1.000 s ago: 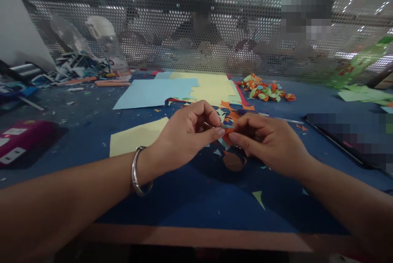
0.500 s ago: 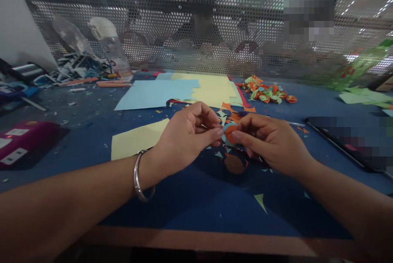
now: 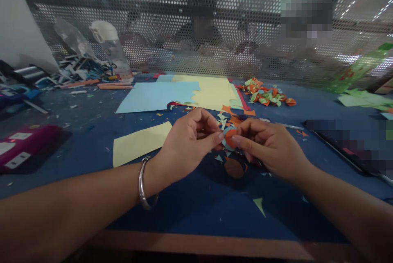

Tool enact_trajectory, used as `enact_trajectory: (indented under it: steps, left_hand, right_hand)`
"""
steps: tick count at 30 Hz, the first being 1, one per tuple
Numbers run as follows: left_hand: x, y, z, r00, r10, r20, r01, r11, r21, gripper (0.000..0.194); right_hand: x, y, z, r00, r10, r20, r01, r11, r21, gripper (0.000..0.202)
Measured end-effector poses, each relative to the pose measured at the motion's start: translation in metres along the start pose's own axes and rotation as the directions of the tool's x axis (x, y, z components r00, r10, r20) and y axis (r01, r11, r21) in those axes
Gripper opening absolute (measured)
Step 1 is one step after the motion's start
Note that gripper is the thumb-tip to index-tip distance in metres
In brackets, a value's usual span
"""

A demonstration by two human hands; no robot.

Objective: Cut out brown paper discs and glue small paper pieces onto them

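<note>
Between my fingertips, a light blue paper circle (image 3: 226,141) and an orange paper circle (image 3: 231,137) overlap above the desk. My left hand (image 3: 193,144) pinches the blue circle at its left edge with thumb and fingers. From the other side, my right hand (image 3: 267,142) pinches the orange circle between thumb and forefinger. Beneath them lies an orange-brown paper circle (image 3: 234,167) in shadow. Orange paper scraps (image 3: 226,110) and small pale green and blue cuttings are scattered just behind my hands. A pen (image 3: 285,125) lies partly hidden behind my right hand.
Blue and yellow paper sheets (image 3: 156,97) lie at the back; a yellow strip (image 3: 139,144) is by my left wrist. Folded paper pieces (image 3: 267,95) are heaped back right. A water bottle (image 3: 112,50), purple power strip (image 3: 27,144), green bottle (image 3: 359,68) and dark tablet-like device (image 3: 346,144) stand around.
Both hands stay nearly in place, still pinching the paper circles; more of the orange circle shows now. The whole view has shifted slightly.
</note>
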State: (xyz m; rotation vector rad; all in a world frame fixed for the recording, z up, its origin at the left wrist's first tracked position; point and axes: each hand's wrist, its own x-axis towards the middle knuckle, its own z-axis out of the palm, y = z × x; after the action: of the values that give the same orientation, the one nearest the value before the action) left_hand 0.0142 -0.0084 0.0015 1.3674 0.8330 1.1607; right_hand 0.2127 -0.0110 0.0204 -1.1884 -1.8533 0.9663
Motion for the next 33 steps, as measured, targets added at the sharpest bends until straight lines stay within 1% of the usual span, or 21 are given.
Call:
enact_trajectory:
  steps: [6, 11, 16, 20, 23, 26, 33]
  left_hand:
    - [-0.0004, 0.0002, -0.0005, 0.999, -0.053, -0.006, 0.052, 0.998, -0.042, 0.021]
    - [0.0022, 0.0004, -0.001, 0.996, -0.087, -0.005, 0.087, 0.996, -0.019, 0.023]
    - [0.0034, 0.0026, -0.0011, 0.997, -0.082, -0.006, 0.082, 0.996, 0.036, 0.024]
    - [0.0025, 0.0029, -0.0025, 0.998, -0.069, 0.0, 0.069, 0.997, 0.047, 0.024]
    - [0.002, 0.0035, -0.0032, 0.997, -0.077, 0.013, 0.077, 0.997, 0.02, 0.023]
    - [0.0025, 0.0044, -0.0031, 0.993, -0.117, 0.034, 0.118, 0.993, -0.03, 0.027]
    - [0.004, 0.0022, -0.0027, 0.987, -0.159, 0.021, 0.161, 0.983, -0.087, 0.03]
  right_hand:
    - [0.0013, 0.0015, 0.0001, 0.999, 0.045, 0.029, -0.045, 0.999, 0.024, 0.02]
    - [0.0037, 0.0054, 0.0008, 0.992, 0.113, 0.052, -0.115, 0.992, 0.043, 0.025]
    - [0.0037, 0.0062, -0.0012, 0.989, 0.133, 0.066, -0.136, 0.989, 0.053, 0.029]
    - [0.0027, 0.0052, -0.002, 0.989, 0.131, 0.068, -0.135, 0.989, 0.062, 0.031]
    - [0.0021, 0.0046, -0.0021, 0.989, 0.129, 0.071, -0.135, 0.987, 0.089, 0.032]
    - [0.0016, 0.0033, -0.0028, 0.987, 0.145, 0.065, -0.151, 0.983, 0.102, 0.032]
    - [0.0015, 0.0025, -0.0042, 0.987, 0.142, 0.07, -0.149, 0.982, 0.115, 0.035]
